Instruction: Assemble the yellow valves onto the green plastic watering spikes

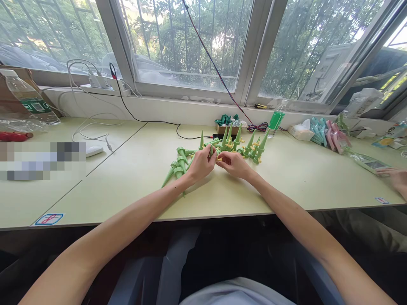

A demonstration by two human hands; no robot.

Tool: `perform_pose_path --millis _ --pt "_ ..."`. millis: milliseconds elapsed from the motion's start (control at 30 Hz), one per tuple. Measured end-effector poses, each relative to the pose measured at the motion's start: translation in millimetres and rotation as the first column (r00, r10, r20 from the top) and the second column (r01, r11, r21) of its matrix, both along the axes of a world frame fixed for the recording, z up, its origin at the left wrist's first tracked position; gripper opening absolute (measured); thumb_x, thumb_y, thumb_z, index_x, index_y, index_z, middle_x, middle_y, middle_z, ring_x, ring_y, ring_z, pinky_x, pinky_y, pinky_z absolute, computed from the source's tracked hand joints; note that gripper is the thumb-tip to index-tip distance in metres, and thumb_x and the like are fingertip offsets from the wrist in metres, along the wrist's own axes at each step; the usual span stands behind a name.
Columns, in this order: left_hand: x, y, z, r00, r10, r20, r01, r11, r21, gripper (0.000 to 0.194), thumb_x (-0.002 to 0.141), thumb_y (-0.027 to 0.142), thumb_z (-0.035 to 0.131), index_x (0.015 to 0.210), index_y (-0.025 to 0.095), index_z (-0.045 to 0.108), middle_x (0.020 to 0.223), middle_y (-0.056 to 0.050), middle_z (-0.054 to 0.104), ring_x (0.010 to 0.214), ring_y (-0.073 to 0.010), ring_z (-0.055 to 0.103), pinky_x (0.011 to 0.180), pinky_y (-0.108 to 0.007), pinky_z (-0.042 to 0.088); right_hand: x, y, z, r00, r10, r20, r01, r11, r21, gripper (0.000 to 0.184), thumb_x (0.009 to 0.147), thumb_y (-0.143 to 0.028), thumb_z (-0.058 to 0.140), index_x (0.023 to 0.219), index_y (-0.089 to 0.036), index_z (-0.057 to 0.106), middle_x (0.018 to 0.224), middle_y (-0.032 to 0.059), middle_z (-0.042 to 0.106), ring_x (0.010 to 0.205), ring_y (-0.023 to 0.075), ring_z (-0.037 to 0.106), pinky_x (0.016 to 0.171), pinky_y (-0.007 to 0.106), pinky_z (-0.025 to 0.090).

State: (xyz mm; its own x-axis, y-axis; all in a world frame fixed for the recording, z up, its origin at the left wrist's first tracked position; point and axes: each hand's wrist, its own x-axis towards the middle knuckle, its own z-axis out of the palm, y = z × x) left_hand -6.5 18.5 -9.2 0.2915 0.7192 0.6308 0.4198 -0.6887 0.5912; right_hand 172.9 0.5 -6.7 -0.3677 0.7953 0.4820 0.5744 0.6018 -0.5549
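My left hand [203, 162] is closed around a green plastic watering spike [211, 150], mostly hidden by the fingers. Close beside it, my right hand [234, 164] pinches a small yellow valve piece [218, 159] against that spike. Whether the two parts are joined I cannot tell. To the left of my hands lie several loose green spikes [182, 159], tips pointing different ways. Behind and to the right, several spikes with yellow valves [259, 149] stand upright on their caps, points up.
A small cardboard box [233, 129] and a green-labelled bottle [276, 120] stand at the back by the window. White cables [92, 133] run over the left table. At right lie tissues [301, 130], pink packets [337, 136] and another person's hand [396, 180].
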Motion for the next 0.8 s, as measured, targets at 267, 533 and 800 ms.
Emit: perform_pose_path --millis 267,533,800 --pt "0.5 -0.8 0.1 1.0 -0.007 -0.006 0.007 1.0 0.012 0.007 0.091 0.023 0.052 0.085 0.02 0.053 0.065 0.004 0.058 0.049 -0.0088 0.046 0.054 -0.024 0.038 0.0 0.0 -0.1 0.999 0.002 0.035 -0.002 1.0 -0.014 0.039 0.094 -0.044 0.053 0.066 -0.017 0.056 0.057 -0.0014 0.051 0.054 0.0105 0.038 0.056 0.026 0.03" --pt "0.1 -1.7 1.2 1.0 0.0 -0.013 0.0 1.0 0.014 0.007 0.092 0.023 0.052 0.086 0.02 0.054 0.067 0.003 0.059 0.05 -0.0087 0.047 0.055 -0.024 0.038 0.7 -0.8 0.8 0.999 0.014 0.034 -0.014 1.0 0.007 0.022 0.088 -0.037 0.062 0.08 -0.017 0.062 0.061 -0.0029 0.053 0.055 0.01 0.039 0.057 0.025 0.03" --pt "0.2 -1.4 0.9 1.0 0.005 -0.029 -0.005 1.0 0.014 0.008 0.092 0.024 0.052 0.085 0.02 0.054 0.062 0.004 0.056 0.047 -0.0089 0.043 0.053 -0.025 0.037 -0.6 -2.0 1.8 0.999 0.019 0.05 -0.017 0.999 -0.029 0.038 0.095 -0.04 0.051 0.064 -0.018 0.053 0.056 -0.0019 0.052 0.053 0.0099 0.039 0.056 0.026 0.03"
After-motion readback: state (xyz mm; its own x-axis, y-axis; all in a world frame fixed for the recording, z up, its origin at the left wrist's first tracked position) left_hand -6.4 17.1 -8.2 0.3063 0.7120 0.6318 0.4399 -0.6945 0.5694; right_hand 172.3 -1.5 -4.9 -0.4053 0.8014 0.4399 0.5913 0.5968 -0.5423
